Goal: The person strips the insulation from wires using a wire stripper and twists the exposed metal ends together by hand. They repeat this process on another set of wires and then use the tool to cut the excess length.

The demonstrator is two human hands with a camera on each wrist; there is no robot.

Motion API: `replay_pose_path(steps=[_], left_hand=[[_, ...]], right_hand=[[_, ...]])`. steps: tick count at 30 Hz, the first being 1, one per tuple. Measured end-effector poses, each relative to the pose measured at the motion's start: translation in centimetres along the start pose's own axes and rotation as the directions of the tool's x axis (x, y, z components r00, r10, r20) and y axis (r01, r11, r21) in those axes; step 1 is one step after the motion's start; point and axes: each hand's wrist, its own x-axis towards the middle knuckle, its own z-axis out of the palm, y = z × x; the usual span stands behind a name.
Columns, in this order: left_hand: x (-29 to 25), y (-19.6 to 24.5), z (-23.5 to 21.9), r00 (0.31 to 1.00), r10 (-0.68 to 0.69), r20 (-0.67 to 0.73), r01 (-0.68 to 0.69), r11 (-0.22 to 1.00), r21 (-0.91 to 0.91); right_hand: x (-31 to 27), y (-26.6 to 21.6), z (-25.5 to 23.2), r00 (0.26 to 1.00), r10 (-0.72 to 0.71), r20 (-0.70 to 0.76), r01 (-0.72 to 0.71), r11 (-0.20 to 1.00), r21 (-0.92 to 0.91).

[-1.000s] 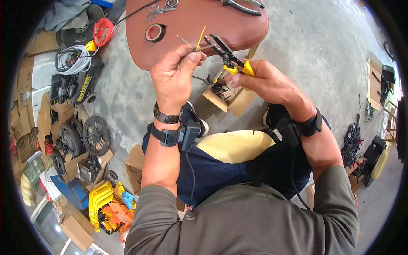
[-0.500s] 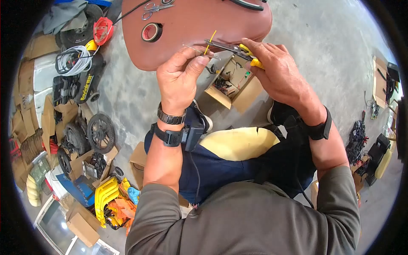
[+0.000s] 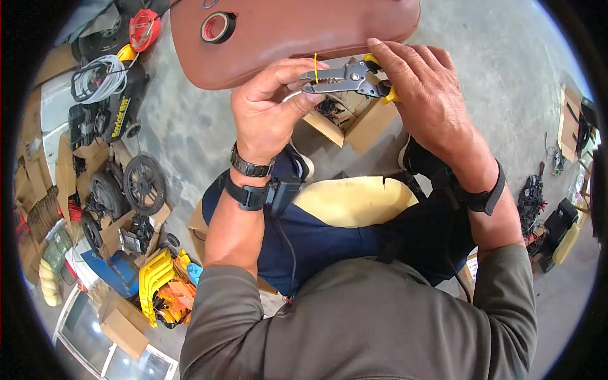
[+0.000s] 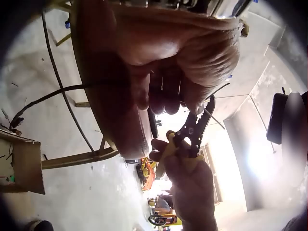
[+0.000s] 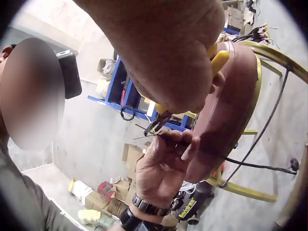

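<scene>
My left hand pinches thin wires between thumb and fingers, over the near edge of the red-brown padded seat. From its fingertips a yellow wire stands up, and a pale wire shows beside the thumb. Wire strippers with yellow handles are in my right hand, their toothed jaws pointing left and crossing the yellow wire right at the left fingertips. In the left wrist view the strippers show spread handles. The right wrist view has the left hand palm up below the tool tip.
A roll of black tape lies on the seat. Below the hands stands an open cardboard box holding wire scraps. Wheels, cartons and yellow-orange parts crowd the floor at left; a black cable bundle lies at right.
The strippers have moved left from beside the wires onto the yellow wire, and the right hand has turned over with its fingers now higher. The left hand keeps its pinch on the wires.
</scene>
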Motion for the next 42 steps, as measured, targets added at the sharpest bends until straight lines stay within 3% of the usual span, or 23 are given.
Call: replay_pose_path(steps=[6, 9, 24, 42], left_hand=[[-0.9, -0.5, -0.6, 0.996, 0.028, 0.088, -0.028, 1.000, -0.007], [-1.3, -0.4, -0.8, 0.998, 0.031, 0.058, -0.027, 0.998, -0.065], [-1.8, 0.2, -1.2, 0.989, 0.116, 0.092, -0.118, 0.993, 0.014], [-1.6, 0.5, -0.1, 0.991, 0.080, 0.104, -0.090, 0.991, 0.094]], right_hand=[[-0.6, 0.0, 0.7, 0.999, -0.047, 0.008, 0.047, 0.999, -0.006], [-1.0, 0.0, 0.9, 0.998, -0.066, 0.021, 0.066, 0.998, -0.017], [-1.0, -1.0, -0.4, 0.994, -0.111, 0.002, 0.111, 0.993, 0.049], [-0.6, -1.6, -0.7, 0.994, -0.085, 0.064, 0.077, 0.990, 0.122]])
